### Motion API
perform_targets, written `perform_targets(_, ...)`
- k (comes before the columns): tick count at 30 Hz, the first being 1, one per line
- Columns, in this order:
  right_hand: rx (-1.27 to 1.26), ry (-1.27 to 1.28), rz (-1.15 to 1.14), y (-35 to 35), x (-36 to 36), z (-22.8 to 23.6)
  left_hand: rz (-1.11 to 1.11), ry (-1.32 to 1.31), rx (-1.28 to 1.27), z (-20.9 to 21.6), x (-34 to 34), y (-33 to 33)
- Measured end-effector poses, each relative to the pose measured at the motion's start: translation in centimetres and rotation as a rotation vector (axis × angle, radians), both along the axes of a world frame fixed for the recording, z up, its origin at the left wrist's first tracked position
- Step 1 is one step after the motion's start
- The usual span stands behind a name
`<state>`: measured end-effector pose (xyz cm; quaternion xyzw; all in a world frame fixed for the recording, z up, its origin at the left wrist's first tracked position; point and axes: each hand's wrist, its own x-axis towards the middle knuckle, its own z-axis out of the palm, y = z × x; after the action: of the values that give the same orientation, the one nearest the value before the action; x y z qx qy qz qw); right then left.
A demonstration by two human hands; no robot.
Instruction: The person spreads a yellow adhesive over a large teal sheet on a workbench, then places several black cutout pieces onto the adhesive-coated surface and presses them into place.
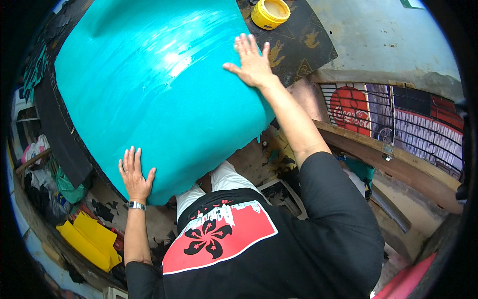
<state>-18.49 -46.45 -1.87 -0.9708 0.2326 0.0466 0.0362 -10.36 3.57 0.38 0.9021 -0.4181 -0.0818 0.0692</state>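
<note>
A large turquoise sheet [149, 114] covers the table in front of me and hangs over its near edge. Glossy wet-looking streaks run across its far half. My left hand [135, 177], with a watch on the wrist, lies flat on the sheet's near left edge. Near the sheet's right edge, my right hand [253, 64] rests with its fingers spread. Neither hand holds anything. Beyond the right hand stands an open yellow tub [270, 14] with pale stuff inside.
Under the tub lies a dark patterned sheet [313, 42]. A barred window [393, 117] with a wooden sill is at the right. To the lower left are a folded yellow sheet [92, 241] and a green plastic bag [68, 185]. Dark scraps litter the floor.
</note>
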Motion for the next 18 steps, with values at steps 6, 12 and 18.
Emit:
perform_targets(6, 0.144, -0.040, 0.249, 11.8, 2.6, 1.0, 0.004, -0.009, -0.028, 0.4, -0.1, -0.4)
perform_targets(12, 0.036, -0.016, 0.128, 8.3, 2.3, 1.8, 0.012, 0.004, -0.033, 0.7, -0.2, -0.4)
perform_targets(18, 0.058, -0.162, 0.317, 8.6, 4.2, -1.5, -0.001, -0.027, -0.024, 0.5, 0.1, -0.4)
